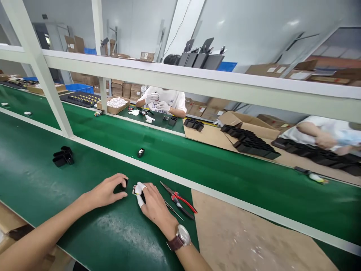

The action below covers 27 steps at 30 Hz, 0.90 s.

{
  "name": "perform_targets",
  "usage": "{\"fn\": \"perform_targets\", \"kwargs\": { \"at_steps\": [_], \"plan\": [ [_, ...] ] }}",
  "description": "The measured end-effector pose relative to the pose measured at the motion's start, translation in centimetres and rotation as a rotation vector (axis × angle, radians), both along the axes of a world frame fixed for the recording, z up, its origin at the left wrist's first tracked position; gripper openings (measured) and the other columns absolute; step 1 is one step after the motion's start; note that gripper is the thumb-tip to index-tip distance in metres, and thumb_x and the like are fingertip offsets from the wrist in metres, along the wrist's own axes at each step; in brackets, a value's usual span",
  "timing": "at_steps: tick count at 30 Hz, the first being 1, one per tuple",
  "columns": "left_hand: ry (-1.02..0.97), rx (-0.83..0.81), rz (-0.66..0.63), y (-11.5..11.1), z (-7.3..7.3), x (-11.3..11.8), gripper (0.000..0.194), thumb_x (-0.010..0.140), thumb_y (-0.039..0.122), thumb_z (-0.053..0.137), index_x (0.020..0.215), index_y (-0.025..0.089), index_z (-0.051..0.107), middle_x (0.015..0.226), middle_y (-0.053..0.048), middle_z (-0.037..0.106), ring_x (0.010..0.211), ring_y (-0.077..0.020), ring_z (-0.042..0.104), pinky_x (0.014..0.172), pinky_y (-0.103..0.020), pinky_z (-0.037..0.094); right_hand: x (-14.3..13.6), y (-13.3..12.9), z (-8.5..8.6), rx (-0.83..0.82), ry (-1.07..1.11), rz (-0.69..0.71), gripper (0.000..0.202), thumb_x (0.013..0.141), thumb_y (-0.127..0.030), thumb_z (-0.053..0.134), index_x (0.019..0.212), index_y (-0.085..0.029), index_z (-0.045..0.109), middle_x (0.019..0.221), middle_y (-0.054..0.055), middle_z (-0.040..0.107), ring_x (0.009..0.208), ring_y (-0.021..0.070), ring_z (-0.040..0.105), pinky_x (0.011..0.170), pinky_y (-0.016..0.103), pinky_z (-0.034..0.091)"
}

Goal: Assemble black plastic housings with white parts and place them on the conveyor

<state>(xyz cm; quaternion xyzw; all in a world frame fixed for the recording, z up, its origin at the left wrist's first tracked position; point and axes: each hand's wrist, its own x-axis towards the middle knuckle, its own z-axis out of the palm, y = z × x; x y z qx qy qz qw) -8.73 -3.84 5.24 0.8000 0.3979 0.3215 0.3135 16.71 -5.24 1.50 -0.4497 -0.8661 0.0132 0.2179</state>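
Observation:
My left hand curls its fingers and thumb round a small black plastic case, mostly hidden by the fingers. Close by on its right, my right hand, with white finger cots on some fingertips, pinches a small electronic part with white and reddish bits. The open end of the case and the far side of the part cannot be made out. Just right of my right hand lie red-and-black long-nose pliers and thin metal tweezers, both on the green bench.
Several black cases stand at left. A filled case sits on the green conveyor beyond a white rail. Cardboard covers the right bench. Across, a co-worker in white gloves handles parts; another person's arm is beside rows of black cases.

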Motion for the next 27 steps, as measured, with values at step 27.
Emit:
{"fn": "perform_targets", "kwargs": {
  "at_steps": [27],
  "plan": [
    [0.009,0.303,-0.207,-1.0,-4.7,2.9,0.070,0.102,0.019,0.066,0.162,0.026,0.032,0.143,-0.014,0.064,0.134,-0.0276,0.059,0.111,-0.048,0.053,1.8,-5.7,0.5,0.132,0.409,0.073,0.070,0.097,-0.002,0.061,0.160,-0.016,0.033,0.126,0.017,0.062,0.118,0.0292,0.060,0.098,0.051,0.058]
  ]
}}
